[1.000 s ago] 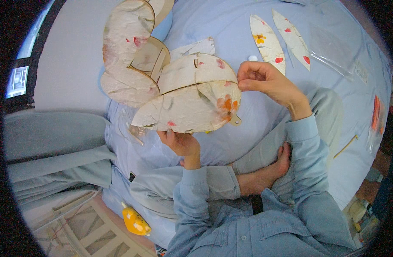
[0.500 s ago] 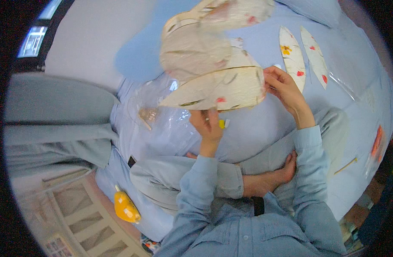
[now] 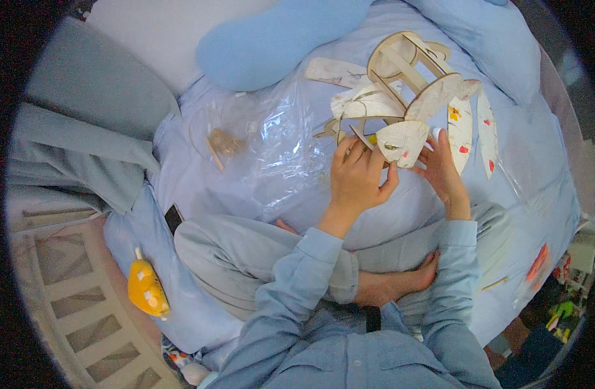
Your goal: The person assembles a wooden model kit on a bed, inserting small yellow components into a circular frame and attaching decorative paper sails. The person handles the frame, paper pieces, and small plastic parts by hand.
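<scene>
Between my hands is a light wooden frame (image 3: 407, 78) of slotted, curved pieces, partly covered with cream paper panels bearing pressed flowers and leaves. My left hand (image 3: 357, 178) has its fingers curled round the lower left part of it. With bent fingertips, my right hand (image 3: 445, 174) grips the lower right edge of a pointed panel (image 3: 401, 142). Something small and yellow (image 3: 373, 139) shows by my left fingers; its kind is unclear. Just beyond the right fingers lie two loose leaf-shaped floral panels (image 3: 459, 126). A small white object (image 3: 435, 132) is beside them.
Crumpled clear plastic (image 3: 281, 142) covers the blue bedding left of the frame. A dark phone (image 3: 173, 219) and a yellow plush toy (image 3: 148, 288) lie at the left edge. Blue pillows (image 3: 271, 48) are at the back. A thin stick (image 3: 495, 283) rests at the right.
The frame has been turned and tipped, so its open wooden ribs now show instead of the broad paper side. Both hands moved right in the picture with it; my head view shifted too.
</scene>
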Available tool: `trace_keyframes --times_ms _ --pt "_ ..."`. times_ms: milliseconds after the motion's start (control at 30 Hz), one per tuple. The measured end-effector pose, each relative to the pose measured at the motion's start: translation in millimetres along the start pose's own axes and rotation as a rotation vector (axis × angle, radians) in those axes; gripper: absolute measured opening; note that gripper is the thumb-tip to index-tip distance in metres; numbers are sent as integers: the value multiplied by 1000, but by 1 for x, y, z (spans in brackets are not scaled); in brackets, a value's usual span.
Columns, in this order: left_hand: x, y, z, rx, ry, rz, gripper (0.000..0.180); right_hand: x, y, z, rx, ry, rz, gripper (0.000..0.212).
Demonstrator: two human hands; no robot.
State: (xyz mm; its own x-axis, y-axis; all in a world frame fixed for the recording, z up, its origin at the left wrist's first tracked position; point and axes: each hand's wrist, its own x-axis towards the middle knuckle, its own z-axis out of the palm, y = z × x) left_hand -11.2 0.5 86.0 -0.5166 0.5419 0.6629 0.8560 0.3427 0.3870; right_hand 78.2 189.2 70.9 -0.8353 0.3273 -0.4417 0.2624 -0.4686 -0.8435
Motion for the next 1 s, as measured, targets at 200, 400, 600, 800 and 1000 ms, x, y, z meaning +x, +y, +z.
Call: trace_keyframes --times_ms 200,400,600,800,1000 --pt "-3 8 6 52 29 11 33 9 23 -12 -100 -115 -16 80" --pt "2 8 4 -137 47 7 38 6 17 0 -120 -72 -59 78" --pt "0 7 6 -173 79 -25 36 7 13 2 -139 -82 -53 78" --pt "-11 3 14 -110 86 -106 35 4 6 11 -184 -44 -43 83" --pt "-14 10 10 84 210 -151 33 6 7 11 -190 -44 -55 87"
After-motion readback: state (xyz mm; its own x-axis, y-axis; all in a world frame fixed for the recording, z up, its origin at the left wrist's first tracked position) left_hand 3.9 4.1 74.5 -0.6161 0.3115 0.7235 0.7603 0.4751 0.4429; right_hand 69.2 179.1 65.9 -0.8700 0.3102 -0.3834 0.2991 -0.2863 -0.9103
